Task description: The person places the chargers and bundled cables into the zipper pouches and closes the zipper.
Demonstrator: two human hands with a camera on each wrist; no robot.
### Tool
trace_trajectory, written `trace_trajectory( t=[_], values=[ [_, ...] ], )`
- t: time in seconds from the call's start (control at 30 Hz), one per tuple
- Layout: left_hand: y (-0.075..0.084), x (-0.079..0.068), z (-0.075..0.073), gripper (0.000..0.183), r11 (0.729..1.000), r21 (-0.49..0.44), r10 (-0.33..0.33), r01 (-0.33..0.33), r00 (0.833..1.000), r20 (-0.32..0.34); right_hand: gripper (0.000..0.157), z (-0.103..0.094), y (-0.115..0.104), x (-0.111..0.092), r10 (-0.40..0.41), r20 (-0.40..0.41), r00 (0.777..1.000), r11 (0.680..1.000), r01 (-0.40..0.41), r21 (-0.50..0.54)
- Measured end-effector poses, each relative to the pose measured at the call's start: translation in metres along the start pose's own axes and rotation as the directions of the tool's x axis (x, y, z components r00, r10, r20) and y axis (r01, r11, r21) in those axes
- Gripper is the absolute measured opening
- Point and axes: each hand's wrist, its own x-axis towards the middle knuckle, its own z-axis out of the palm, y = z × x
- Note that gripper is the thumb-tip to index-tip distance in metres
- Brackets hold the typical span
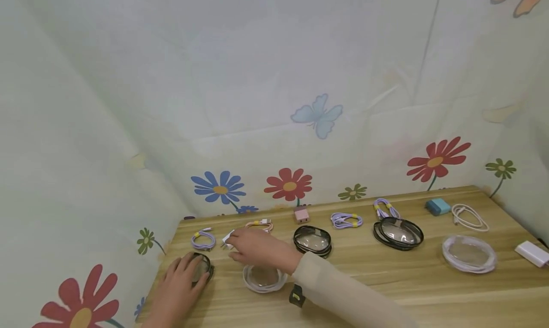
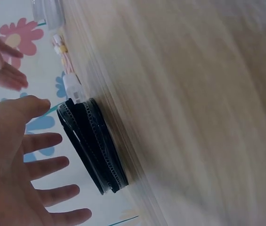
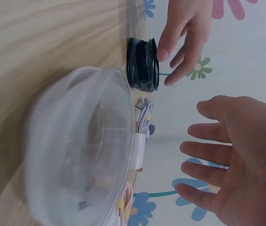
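Note:
My left hand (image 1: 179,282) hovers over a small clear case with black zipped trim (image 1: 203,270) at the table's left side. Its fingers are spread and apart from the black case (image 2: 94,146) in the left wrist view. My right hand (image 1: 260,246) is nearest a white plug charger (image 1: 229,238), which its fingers partly overlap in the head view. In the right wrist view this right hand (image 3: 245,155) has loosely extended fingers and nothing in them. A clear case with white trim (image 3: 81,150) lies below it, between hand and table edge.
A coiled purple cable (image 1: 203,240) and a pink-orange cable (image 1: 261,225) lie by the charger. Farther right are a pink charger (image 1: 301,215), two black-trimmed cases, another white-trimmed case (image 1: 469,254), a blue charger (image 1: 438,207), a white cable and a white block (image 1: 532,253). A patterned curtain stands behind.

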Motion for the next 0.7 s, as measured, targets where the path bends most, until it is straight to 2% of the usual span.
trace_trajectory(
  t=[0.17, 0.4, 0.53, 0.7],
  values=[
    [-0.001, 0.004, 0.002, 0.059, 0.999, -0.012, -0.047, 0.047, 0.997, 0.061, 0.032, 0.001, 0.001, 0.019, 0.027, 0.006, 1.000, 0.998, -0.027, 0.051],
    [-0.005, 0.006, 0.003, 0.072, 0.994, -0.034, -0.099, 0.104, 0.989, 0.114, 0.035, 0.004, 0.000, 0.050, 0.060, 0.103, 0.993, 0.992, -0.071, 0.102],
    [-0.007, 0.009, 0.003, 0.075, 0.994, -0.023, -0.098, 0.102, 0.985, 0.142, 0.036, 0.009, -0.008, 0.070, 0.048, 0.125, 0.991, 0.993, -0.060, 0.097],
    [-0.009, 0.012, 0.003, 0.073, 0.998, -0.034, -0.054, 0.060, 0.988, 0.142, 0.037, 0.006, -0.019, 0.091, 0.065, 0.147, 0.987, 0.989, -0.083, 0.120]
  ],
)
